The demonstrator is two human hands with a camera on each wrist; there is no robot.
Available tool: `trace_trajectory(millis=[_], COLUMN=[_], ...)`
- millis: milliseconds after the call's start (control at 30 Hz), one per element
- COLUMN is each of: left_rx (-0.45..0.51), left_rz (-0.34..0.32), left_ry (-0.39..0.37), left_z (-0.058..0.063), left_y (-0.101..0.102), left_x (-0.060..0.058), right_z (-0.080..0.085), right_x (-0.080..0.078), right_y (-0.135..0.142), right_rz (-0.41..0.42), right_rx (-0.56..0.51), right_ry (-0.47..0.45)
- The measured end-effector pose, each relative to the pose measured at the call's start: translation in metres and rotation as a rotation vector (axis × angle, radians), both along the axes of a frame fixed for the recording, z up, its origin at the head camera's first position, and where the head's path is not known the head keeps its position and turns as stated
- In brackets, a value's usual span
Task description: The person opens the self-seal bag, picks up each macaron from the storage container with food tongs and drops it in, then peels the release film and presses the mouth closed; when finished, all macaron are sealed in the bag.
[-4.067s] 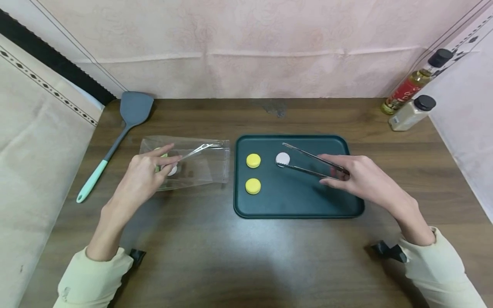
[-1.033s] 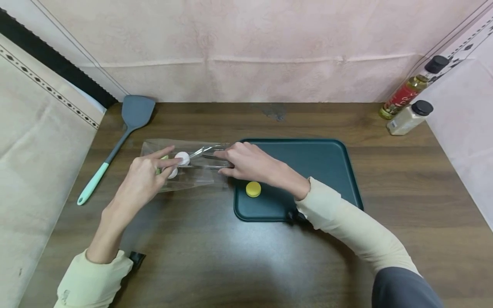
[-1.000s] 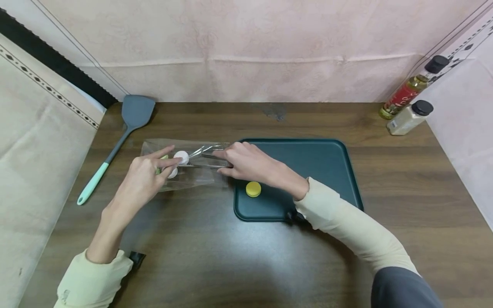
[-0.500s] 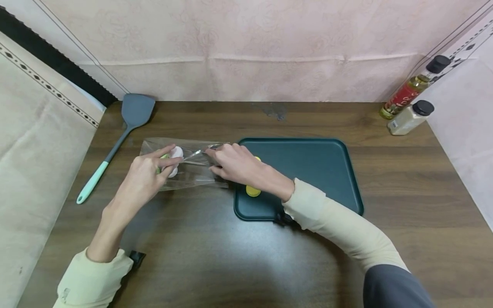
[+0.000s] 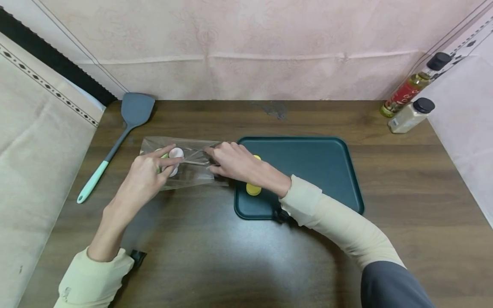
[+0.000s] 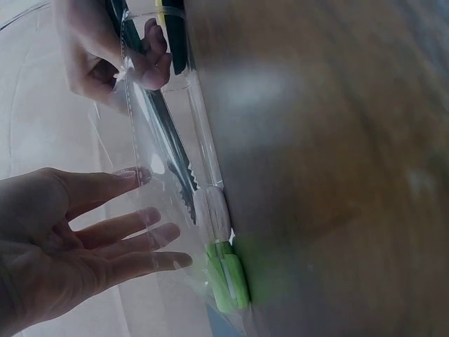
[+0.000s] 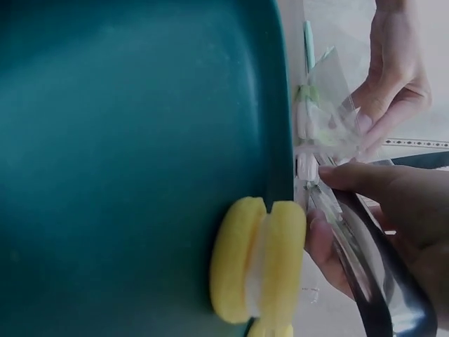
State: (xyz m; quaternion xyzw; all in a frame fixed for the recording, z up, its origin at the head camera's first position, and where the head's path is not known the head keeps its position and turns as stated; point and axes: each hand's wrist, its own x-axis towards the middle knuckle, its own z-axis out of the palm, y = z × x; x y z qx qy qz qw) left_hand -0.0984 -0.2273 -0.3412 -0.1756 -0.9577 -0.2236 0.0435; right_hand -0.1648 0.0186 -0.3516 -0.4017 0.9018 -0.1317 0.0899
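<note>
My left hand point(image 5: 148, 169) pinches the raised upper film of a clear plastic bag point(image 5: 196, 177) at its fingertips, the other fingers extended. Metal tongs point(image 7: 382, 274) are gripped in my right hand point(image 5: 239, 160) and reach into the bag from its right end. Their serrated tips come close beside a white macaron point(image 6: 212, 214) in the left wrist view. A green macaron point(image 6: 228, 277) lies beyond it, and another white macaron point(image 5: 174, 171) shows by my left fingers. On the green tray point(image 5: 308, 179), yellow macarons point(image 7: 258, 260) lie at the left side, partly covered by my right hand and wrist.
A grey spatula point(image 5: 136, 109) with a mint handle lies left of the bag. An oil bottle point(image 5: 404, 94) and a black-capped jar point(image 5: 410, 117) stand at the back right. Cloth hangs behind the wooden table point(image 5: 192, 256).
My right hand has moved left from the tray with the tongs, carrying a white macaron into the bag. That macaron now lies beside the others, deeper in. My left hand has barely moved.
</note>
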Motion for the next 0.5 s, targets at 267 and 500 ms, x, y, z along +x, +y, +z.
trace_trajectory(millis=[267, 500], left_rx=[0.041, 0.079], left_rz=[0.03, 0.041], left_ry=[0.007, -0.029], left_z=[-0.001, 0.0], left_y=[0.0, -0.002], left_x=[0.002, 0.001], right_z=[0.019, 0.034], right_x=[0.009, 0.027], right_y=[0.034, 0.105], right_rz=[-0.028, -0.083], right_rx=[-0.049, -0.059], right_ry=[-0.108, -0.137])
